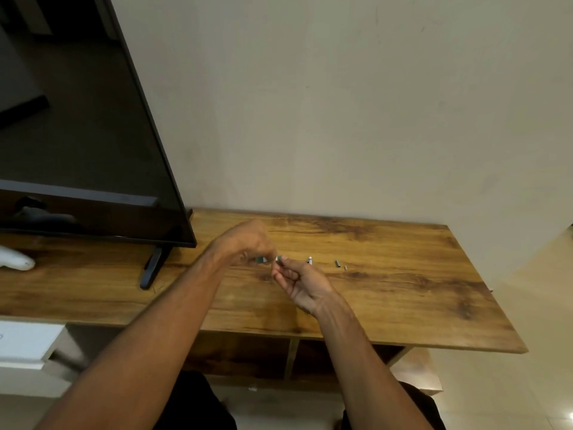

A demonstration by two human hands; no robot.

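Pinching a grey piece [259,259], the left hand [245,243] hovers just right of the television [77,135]; the right hand [302,283], farther from the television, pinches a white piece [278,258].

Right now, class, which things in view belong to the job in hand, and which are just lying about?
In the job: left hand pinching a small grey piece; right hand pinching a pale piece; probably the spare parts on the table: white-tipped bit, grey bar, tiny speck.
Lying about: television, its stand foot, white object at the left edge.
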